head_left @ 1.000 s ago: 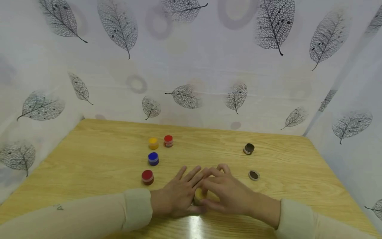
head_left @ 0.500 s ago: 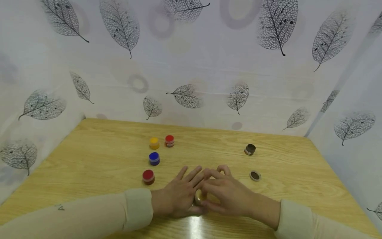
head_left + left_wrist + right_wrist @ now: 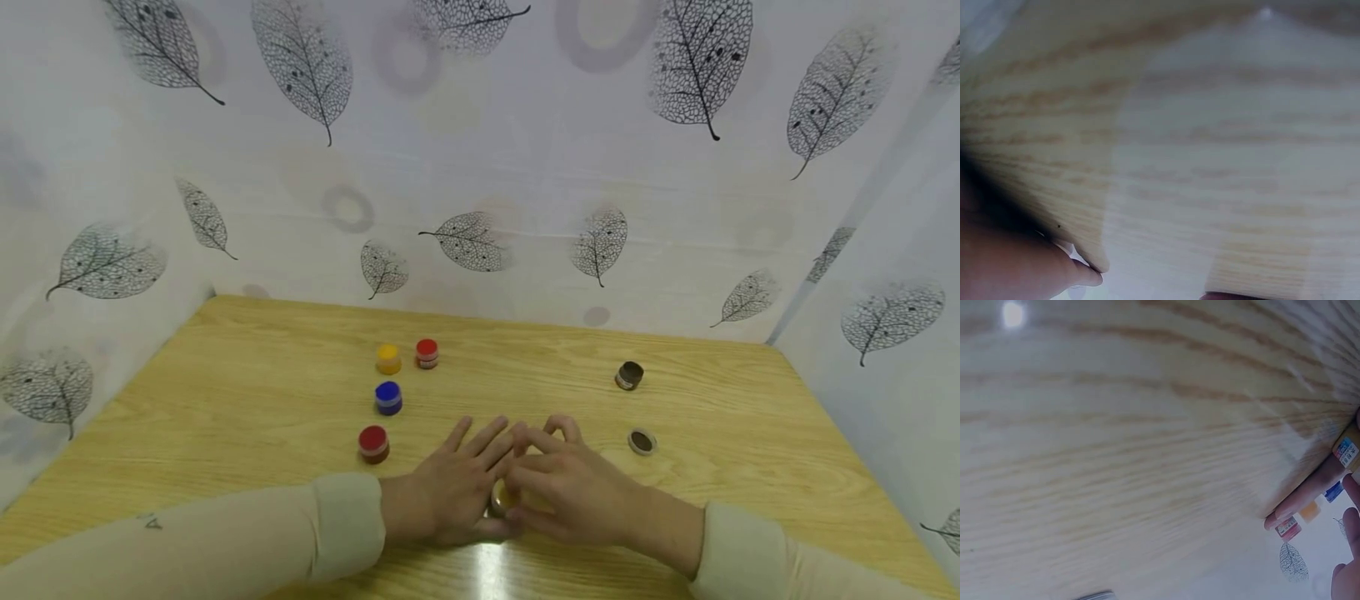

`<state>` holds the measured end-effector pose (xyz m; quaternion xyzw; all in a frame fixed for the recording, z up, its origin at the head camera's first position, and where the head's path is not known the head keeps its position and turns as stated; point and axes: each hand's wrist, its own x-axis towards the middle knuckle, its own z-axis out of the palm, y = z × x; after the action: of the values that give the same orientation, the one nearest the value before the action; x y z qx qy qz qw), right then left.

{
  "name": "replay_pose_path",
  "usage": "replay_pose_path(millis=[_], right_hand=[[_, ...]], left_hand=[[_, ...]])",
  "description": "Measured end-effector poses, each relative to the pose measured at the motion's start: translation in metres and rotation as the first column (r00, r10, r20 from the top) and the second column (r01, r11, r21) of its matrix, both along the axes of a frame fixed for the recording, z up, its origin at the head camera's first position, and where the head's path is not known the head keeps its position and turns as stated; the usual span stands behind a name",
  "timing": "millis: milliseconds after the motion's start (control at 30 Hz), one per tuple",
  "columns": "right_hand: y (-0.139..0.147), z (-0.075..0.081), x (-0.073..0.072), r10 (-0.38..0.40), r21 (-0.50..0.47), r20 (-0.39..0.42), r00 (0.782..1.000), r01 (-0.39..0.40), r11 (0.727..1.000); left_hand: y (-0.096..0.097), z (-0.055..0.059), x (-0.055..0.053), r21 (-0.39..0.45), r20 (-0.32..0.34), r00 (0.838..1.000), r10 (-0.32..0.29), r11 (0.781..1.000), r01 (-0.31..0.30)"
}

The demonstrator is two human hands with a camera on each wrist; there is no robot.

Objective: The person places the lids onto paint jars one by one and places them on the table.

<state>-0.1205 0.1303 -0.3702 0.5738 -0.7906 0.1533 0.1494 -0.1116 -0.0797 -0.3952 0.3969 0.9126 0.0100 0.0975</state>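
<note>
A small yellow-brown paint jar (image 3: pixel 500 498) stands between my two hands near the front of the table. My left hand (image 3: pixel 450 493) lies palm down with its fingers spread, and the jar sits in the crook between its thumb and index finger. From the other side my right hand (image 3: pixel 581 486) pinches the jar at its top, hiding most of it. In the right wrist view the jar (image 3: pixel 1346 452) shows a printed label at the right edge. Only parts of fingers (image 3: pixel 1066 275) and tabletop appear in the left wrist view.
Left of centre stand a dark red jar (image 3: pixel 373 444), a blue jar (image 3: pixel 388 398), a yellow jar (image 3: pixel 388 359) and a bright red jar (image 3: pixel 427 354). A dark jar (image 3: pixel 629 376) is at the back right, with a shallow, dark-centred lid (image 3: pixel 642 442) in front of it.
My right fingers have shifted slightly at the top of the paint jar. The left hand keeps its place, and the other jars stay put on the table.
</note>
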Motion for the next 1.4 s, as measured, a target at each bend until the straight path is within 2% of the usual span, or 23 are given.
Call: replay_pose_path(millis=[200,333,433,533,600,700,867,967,1033,1200,1400], right_hand=[[-0.001,0.000,0.001,-0.038,0.053,-0.091,0.995,0.043,0.998],[-0.001,0.004,0.001,-0.082,0.172,-0.165,0.983,0.111,0.979],[-0.002,0.007,-0.002,-0.056,0.272,-0.219,0.974,0.116,0.955],[-0.002,0.009,-0.005,0.012,0.335,-0.264,0.964,0.080,0.939],[-0.002,0.008,-0.005,0.045,0.345,-0.294,0.955,0.062,0.937],[-0.004,0.005,-0.004,0.048,0.316,-0.333,0.942,0.064,0.946],[-0.009,0.001,0.001,-0.017,0.266,-0.368,0.930,0.122,0.956],[-0.009,0.004,0.001,-0.046,0.292,-0.379,0.924,0.167,0.942],[-0.008,0.008,-0.001,-0.043,0.325,-0.369,0.928,0.173,0.930],[-0.003,0.015,-0.006,0.033,0.421,-0.339,0.940,0.120,0.899],[0.000,0.013,-0.009,0.106,0.480,-0.352,0.930,0.082,0.873]], left_hand=[[-0.002,-0.005,0.000,0.017,-0.009,1.000,0.000,1.000,0.000],[-0.004,-0.007,-0.001,0.030,-0.009,1.000,0.006,1.000,-0.006],[-0.004,-0.006,-0.001,0.040,0.015,1.000,0.004,0.999,-0.005],[-0.004,-0.004,-0.001,0.047,0.034,0.999,0.001,0.999,-0.003],[-0.004,-0.004,-0.001,0.044,0.025,1.000,-0.005,0.999,0.004],[-0.003,-0.003,-0.001,0.016,0.003,1.000,-0.009,1.000,0.009],[-0.002,-0.003,0.000,-0.032,-0.039,0.999,-0.018,0.999,0.017],[-0.003,-0.002,0.001,-0.028,-0.036,0.999,-0.020,0.999,0.019],[-0.003,-0.002,0.001,-0.025,-0.027,1.000,-0.016,1.000,0.015],[-0.001,0.000,0.000,-0.009,0.007,1.000,0.007,1.000,-0.007],[0.001,0.000,0.000,-0.016,0.009,1.000,0.016,1.000,-0.016]])
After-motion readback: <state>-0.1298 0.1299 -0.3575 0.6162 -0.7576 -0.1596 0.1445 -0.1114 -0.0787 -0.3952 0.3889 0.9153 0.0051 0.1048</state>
